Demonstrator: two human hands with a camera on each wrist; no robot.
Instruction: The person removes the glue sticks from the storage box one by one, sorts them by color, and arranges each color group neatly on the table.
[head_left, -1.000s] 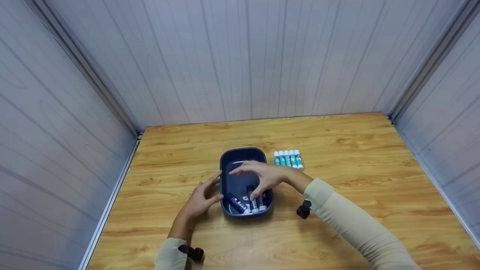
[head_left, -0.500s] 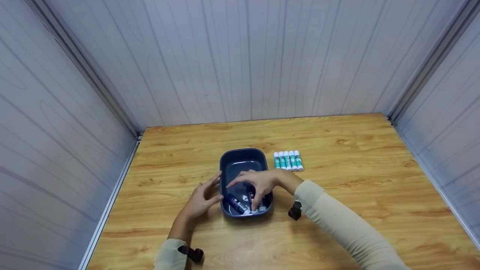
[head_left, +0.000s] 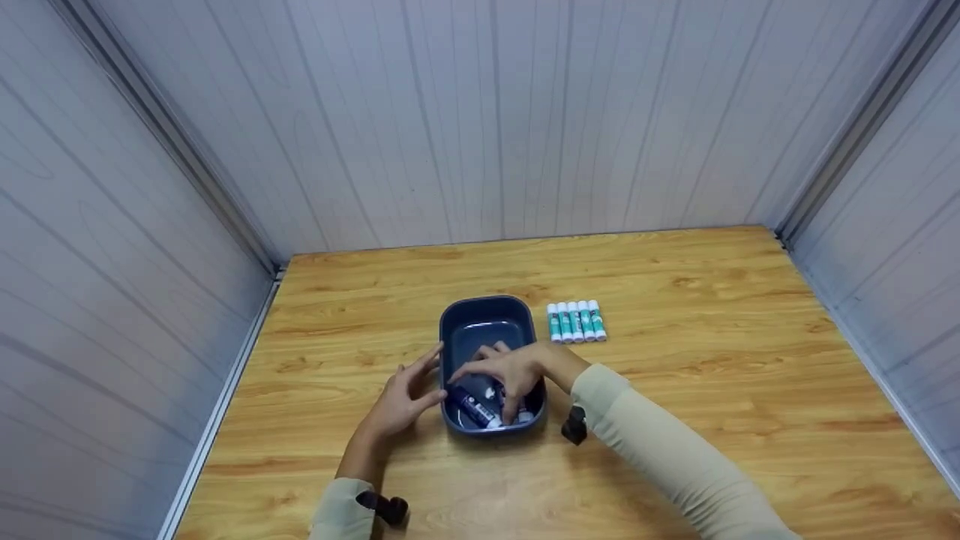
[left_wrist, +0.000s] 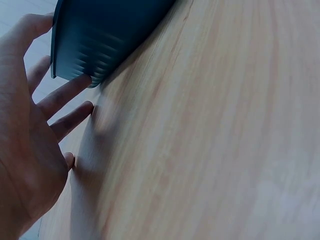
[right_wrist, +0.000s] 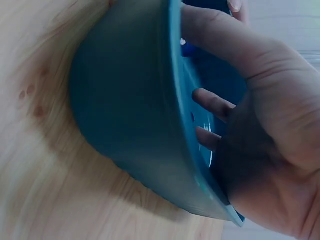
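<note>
1. Bracing the left wall of the dark blue tub (head_left: 487,315), the left hand (head_left: 401,397) has straight, relaxed fingers (left_wrist: 70,92) touching the outside and grips nothing.
2. Reaching into the tub's near end, the right hand (head_left: 510,375) curls its fingers over the blue glue sticks (head_left: 474,407) lying there; whether it grips one cannot be told.
3. Five green glue sticks (head_left: 576,321) lie in a row on the wooden table (head_left: 712,360), right of the tub.
</note>
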